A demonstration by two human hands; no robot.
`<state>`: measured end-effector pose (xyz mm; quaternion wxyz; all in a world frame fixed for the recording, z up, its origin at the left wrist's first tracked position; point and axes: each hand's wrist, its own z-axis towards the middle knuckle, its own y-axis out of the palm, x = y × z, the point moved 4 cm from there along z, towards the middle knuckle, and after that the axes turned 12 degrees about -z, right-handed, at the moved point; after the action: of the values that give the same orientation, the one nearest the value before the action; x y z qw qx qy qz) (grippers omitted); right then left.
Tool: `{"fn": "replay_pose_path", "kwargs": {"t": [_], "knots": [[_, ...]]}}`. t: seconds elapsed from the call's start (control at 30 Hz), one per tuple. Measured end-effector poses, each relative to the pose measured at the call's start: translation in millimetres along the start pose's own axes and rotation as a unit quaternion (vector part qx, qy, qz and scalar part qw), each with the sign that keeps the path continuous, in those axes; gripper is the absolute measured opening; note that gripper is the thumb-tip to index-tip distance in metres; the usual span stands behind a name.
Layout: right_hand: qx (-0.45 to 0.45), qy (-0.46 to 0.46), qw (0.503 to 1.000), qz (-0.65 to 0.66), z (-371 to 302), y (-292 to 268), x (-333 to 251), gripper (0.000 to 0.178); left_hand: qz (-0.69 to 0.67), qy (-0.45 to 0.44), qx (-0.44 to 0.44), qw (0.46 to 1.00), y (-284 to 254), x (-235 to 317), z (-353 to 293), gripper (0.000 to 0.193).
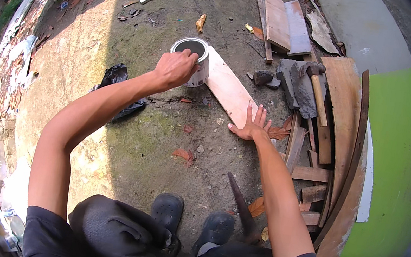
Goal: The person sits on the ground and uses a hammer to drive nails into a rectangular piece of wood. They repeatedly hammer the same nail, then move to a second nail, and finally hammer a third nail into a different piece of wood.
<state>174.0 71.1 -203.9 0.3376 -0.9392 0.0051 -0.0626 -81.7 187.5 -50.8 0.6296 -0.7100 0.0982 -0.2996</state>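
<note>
Curling its fingers over the rim of a metal can (201, 75), the left hand (175, 69) shows a mostly closed grip; whether it pinches anything, I cannot tell. The can is beside the far end of a pale board (228, 88). The right hand (254, 130), grip spread wide, touches the board's near end.

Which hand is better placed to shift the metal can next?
Left, probably: the left hand is at the metal can's rim, while the right hand is spread on the wooden board's near end, away from the can.
</note>
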Motion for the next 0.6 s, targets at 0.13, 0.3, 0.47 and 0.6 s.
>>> {"fn": "replay_pose_path", "kwargs": {"t": [0.13, 0.3, 0.47, 0.6], "knots": [[0.08, 0.017, 0.997, -0.006, -7, 2, -4, 0.117, 0.024, 0.022, -0.101, 0.994, 23, 46, -87, 0.024], [0.172, -0.014, 0.985, 0.008, -22, -5, 1, 0.116, 0.065, 0.055, -0.15, 0.985, 59, 87, -153, 0.024], [0.199, -0.059, 0.977, 0.053, -49, -26, 8, 0.114, 0.062, 0.104, -0.127, 0.985, 73, 115, -167, 0.024], [0.214, -0.05, 0.966, 0.134, -63, -31, 20, 0.107, 0.042, 0.089, -0.077, 0.992, 99, 132, -153, 0.021]]}}
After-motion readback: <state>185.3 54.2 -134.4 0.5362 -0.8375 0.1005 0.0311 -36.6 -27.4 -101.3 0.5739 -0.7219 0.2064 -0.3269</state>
